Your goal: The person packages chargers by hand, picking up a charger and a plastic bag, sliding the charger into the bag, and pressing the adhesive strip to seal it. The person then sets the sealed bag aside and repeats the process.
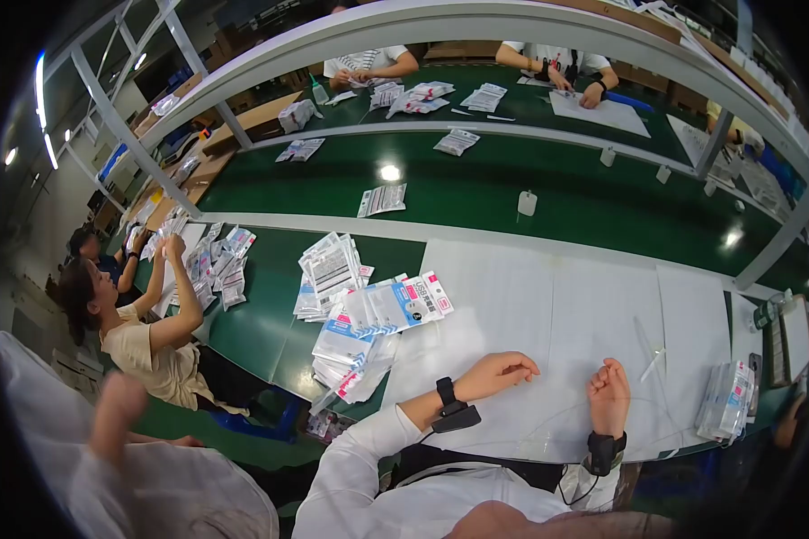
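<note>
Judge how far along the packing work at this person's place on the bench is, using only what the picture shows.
Done: a stack of filled clear packets stands right of the white sheet. In hand: the right hand is closed, seemingly pinching a thin clear bag, hard to make out; the left hand rests empty on the sheet. Left: a loose pile of packets lies to the left.

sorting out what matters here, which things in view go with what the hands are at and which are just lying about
In hand:
- left hand and right hand, resting on the white sheet
- clear bag between them
- heap of packaged cards by the left hand

Lying about:
- stack of packets at right
- lone packet on the green belt
- cardboard box
</note>
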Demonstrator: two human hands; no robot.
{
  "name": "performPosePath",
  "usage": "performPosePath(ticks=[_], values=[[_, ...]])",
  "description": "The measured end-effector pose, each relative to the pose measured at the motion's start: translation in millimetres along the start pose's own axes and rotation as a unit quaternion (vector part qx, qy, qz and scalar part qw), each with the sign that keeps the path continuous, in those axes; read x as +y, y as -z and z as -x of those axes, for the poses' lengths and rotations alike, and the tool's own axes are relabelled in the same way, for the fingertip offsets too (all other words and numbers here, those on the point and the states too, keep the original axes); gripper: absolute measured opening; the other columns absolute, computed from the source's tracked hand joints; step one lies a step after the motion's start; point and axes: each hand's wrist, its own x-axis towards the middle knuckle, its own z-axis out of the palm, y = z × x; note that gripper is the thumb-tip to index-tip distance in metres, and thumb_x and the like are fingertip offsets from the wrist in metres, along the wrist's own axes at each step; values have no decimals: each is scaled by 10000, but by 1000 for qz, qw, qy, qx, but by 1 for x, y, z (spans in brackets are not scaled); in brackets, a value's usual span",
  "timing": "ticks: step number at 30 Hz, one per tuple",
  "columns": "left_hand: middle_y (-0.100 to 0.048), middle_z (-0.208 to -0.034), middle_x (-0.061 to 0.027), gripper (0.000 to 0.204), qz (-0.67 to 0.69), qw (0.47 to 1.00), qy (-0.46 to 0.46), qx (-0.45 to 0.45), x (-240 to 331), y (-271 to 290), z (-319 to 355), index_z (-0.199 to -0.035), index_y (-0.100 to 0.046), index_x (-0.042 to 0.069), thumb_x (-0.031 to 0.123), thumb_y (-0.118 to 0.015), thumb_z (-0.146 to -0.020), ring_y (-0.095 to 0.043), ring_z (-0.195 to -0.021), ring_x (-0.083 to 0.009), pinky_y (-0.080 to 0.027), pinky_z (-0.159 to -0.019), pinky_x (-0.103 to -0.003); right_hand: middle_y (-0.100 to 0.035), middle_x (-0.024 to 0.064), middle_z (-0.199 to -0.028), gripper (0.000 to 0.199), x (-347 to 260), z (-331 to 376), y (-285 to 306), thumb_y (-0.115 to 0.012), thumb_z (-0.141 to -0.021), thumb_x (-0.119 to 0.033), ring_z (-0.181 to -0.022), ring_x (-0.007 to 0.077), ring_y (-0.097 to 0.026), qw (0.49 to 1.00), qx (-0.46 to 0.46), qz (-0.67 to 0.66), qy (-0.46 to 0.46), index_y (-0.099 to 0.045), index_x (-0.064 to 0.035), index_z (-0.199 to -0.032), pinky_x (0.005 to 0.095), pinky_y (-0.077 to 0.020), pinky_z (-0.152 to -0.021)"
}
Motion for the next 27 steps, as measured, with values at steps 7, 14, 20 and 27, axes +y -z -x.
performPosePath(ticks=[7, 14, 20, 27], values=[[-670, -1065, -33, 197, 25, 996, -78, 46, 16, 1, 8, -1146, -655, 58, 122, -582, -974, -633, -945, -129, -505, -851, -270, -450, -5, -833, 187, -1, 2, -13, -500, -1016, -145, -771, 102, -428, 1000, 7, 7, 2, -531, -27, -1158, 258, -388, -755], [-675, -1100, -60, 309, -560, 790, -108, 226, 91, 75, 62, -1143, -662, 128, 181, -696, -840, -645, -1025, -242, -520, -811, -379, -451, -4, -823, 188, -1, 1, -6, -520, -1012, -164, -761, 105, -426, 1000, -10, -3, 15, -536, -32, -1144, 249, -382, -721], [-687, -1105, -37, 378, -758, 608, 63, 227, 42, 119, 96, -1128, -658, 139, 258, -730, -778, -646, -992, -230, -503, -772, -406, -451, 1, -816, 184, -4, 7, -14, -525, -1008, -162, -751, 109, -426, 999, -22, -4, 28, -544, -25, -1128, 251, -380, -703], [-712, -1117, -56, 273, -707, 665, 43, 235, 42, 118, 93, -1036, -719, 104, 281, -677, -832, -668, -1003, -217, -507, -762, -400, -451, 3, -810, 166, -6, 12, -20, -502, -1003, -137, -748, 112, -429, 999, 21, 23, 10, -549, -15, -1105, 263, -382, -708]])
